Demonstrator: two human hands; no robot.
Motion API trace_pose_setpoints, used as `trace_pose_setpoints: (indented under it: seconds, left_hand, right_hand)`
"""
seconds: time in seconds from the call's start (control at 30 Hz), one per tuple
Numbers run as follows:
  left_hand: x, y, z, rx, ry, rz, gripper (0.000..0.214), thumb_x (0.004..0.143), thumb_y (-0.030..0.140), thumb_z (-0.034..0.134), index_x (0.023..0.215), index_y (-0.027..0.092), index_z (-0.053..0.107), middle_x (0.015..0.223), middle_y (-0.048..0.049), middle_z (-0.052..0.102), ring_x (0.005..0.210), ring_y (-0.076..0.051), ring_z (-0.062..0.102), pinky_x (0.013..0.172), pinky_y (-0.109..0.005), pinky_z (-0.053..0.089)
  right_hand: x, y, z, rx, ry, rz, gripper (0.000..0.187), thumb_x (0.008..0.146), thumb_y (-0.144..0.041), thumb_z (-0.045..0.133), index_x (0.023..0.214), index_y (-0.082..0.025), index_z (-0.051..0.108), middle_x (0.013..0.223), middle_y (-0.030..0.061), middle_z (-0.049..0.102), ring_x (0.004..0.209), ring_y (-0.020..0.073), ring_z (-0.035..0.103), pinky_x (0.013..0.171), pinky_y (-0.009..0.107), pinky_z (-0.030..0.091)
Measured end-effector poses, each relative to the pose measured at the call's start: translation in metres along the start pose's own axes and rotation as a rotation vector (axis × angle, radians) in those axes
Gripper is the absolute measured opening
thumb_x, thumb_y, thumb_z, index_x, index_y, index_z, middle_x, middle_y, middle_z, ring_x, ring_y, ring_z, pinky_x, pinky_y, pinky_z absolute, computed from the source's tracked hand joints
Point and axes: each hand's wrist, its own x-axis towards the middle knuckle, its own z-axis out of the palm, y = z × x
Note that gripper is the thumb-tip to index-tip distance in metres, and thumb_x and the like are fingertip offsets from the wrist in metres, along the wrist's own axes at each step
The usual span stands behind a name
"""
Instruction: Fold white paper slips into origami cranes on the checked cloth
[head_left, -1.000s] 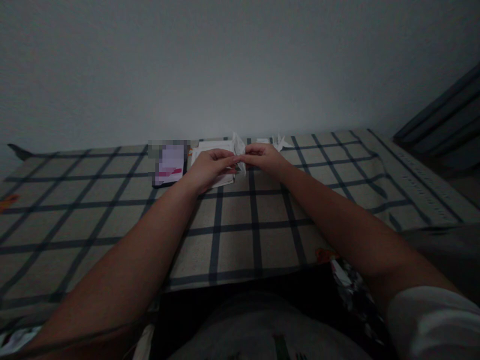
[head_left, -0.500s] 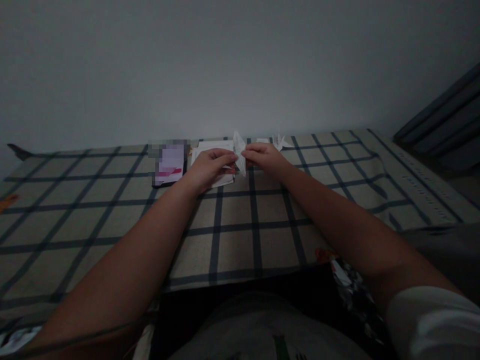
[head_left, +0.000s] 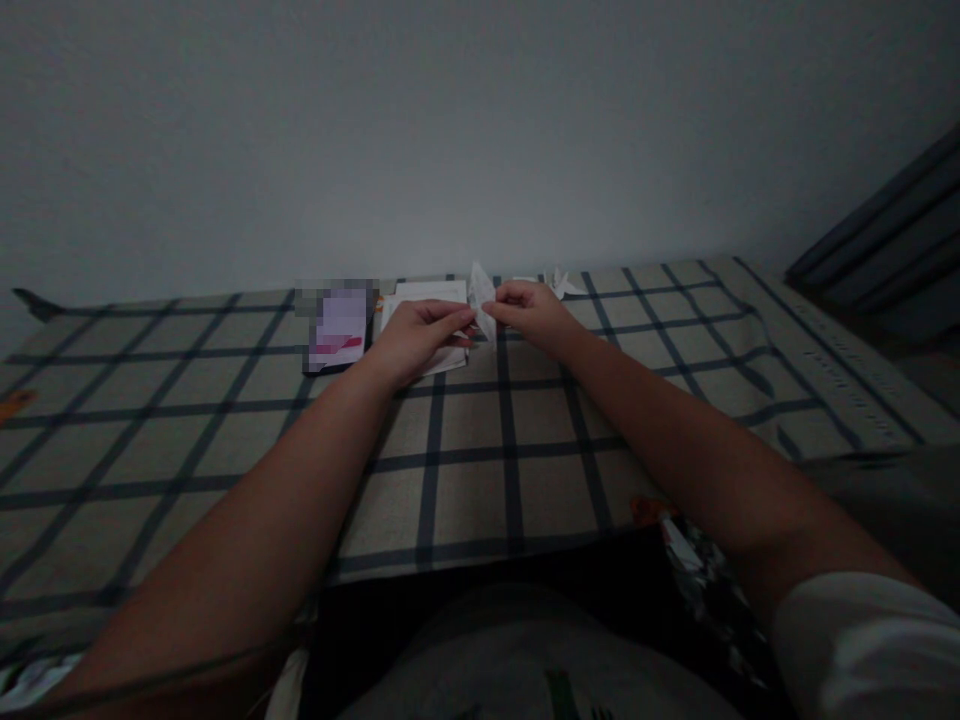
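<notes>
Folded paper (head_left: 482, 288), white and thin with a peak pointing upward, stands between the person's two hands, above the far half of the table, near its middle. In the head view, the one angle I have, the left hand (head_left: 412, 335) comes in from the left, its thumb and fingertips pinching the paper's left side. The right hand (head_left: 534, 308) meets it from the other side, thumb and forefinger pressed together on the paper, the other fingers curled in. A narrow gap separates the two sets of fingertips. I cannot tell whether the paper's lower tip touches anything below.

Partly behind the left hand lie some white sheets (head_left: 431, 290), and just left of them is a dark-edged device (head_left: 343, 325), its lilac face with a pink strip partly blurred out. Past the right hand, on the far side, sits a pointed white paper figure (head_left: 559, 284), with a flat white scrap (head_left: 524, 280) just left of it. Everything rests on a pale tablecloth (head_left: 469, 440) checked with dark blue lines. Beyond its far edge rises a plain grey wall (head_left: 480, 130); at the far right hangs dark, pleated cloth (head_left: 892, 220).
</notes>
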Motion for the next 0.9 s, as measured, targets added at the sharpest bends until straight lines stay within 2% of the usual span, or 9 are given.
trace_pose_setpoints:
  seconds: [0.13, 0.33, 0.5, 0.73, 0.9]
  left_hand:
    - [-0.0027, 0.0028, 0.0021, 0.063, 0.029, 0.016, 0.04, 0.07, 0.051, 0.087, 0.088, 0.015, 0.082, 0.084, -0.0085, 0.078, 0.07, -0.016, 0.069, 0.075, -0.03, 0.059]
    - [-0.006, 0.0061, 0.0049, 0.236, 0.138, 0.053, 0.042, 0.069, 0.055, 0.085, 0.081, 0.015, 0.078, 0.074, -0.0069, 0.075, 0.065, -0.016, 0.066, 0.065, -0.028, 0.052]
    - [-0.0076, 0.0093, 0.0076, 0.247, 0.133, 0.058, 0.039, 0.069, 0.052, 0.086, 0.074, 0.016, 0.072, 0.067, -0.004, 0.07, 0.058, -0.013, 0.06, 0.057, -0.025, 0.045]
    - [-0.0062, 0.0087, 0.0079, 0.242, 0.086, 0.03, 0.039, 0.07, 0.051, 0.083, 0.072, 0.016, 0.066, 0.065, -0.0021, 0.066, 0.056, -0.012, 0.058, 0.054, -0.023, 0.043]
    - [-0.0028, 0.006, 0.0049, 0.28, 0.105, 0.085, 0.033, 0.07, 0.045, 0.082, 0.077, 0.016, 0.067, 0.067, -0.0018, 0.068, 0.06, -0.014, 0.063, 0.058, -0.024, 0.049]
  right_hand:
    - [-0.0017, -0.0031, -0.0009, -0.064, 0.0, -0.016, 0.022, 0.083, -0.03, 0.067, 0.069, -0.018, 0.056, 0.064, -0.0024, 0.053, 0.063, 0.0109, 0.046, 0.06, 0.024, 0.039]
    - [-0.0043, -0.0044, 0.003, -0.091, -0.033, -0.035, 0.024, 0.085, -0.035, 0.066, 0.07, -0.018, 0.057, 0.066, -0.0013, 0.054, 0.064, 0.0114, 0.047, 0.06, 0.025, 0.038]
    - [-0.0044, -0.0014, 0.0053, -0.098, -0.06, -0.077, 0.027, 0.086, -0.038, 0.066, 0.071, -0.018, 0.057, 0.068, -0.0009, 0.055, 0.066, 0.0117, 0.048, 0.061, 0.025, 0.039]
    - [-0.0027, 0.0037, 0.0059, -0.097, -0.072, -0.067, 0.026, 0.084, -0.04, 0.066, 0.073, -0.017, 0.057, 0.068, -0.0009, 0.055, 0.066, 0.012, 0.049, 0.06, 0.025, 0.039]
    - [-0.002, 0.0021, 0.0044, -0.071, -0.057, -0.059, 0.027, 0.082, -0.041, 0.066, 0.071, -0.018, 0.057, 0.066, -0.0011, 0.054, 0.064, 0.012, 0.049, 0.06, 0.025, 0.039]
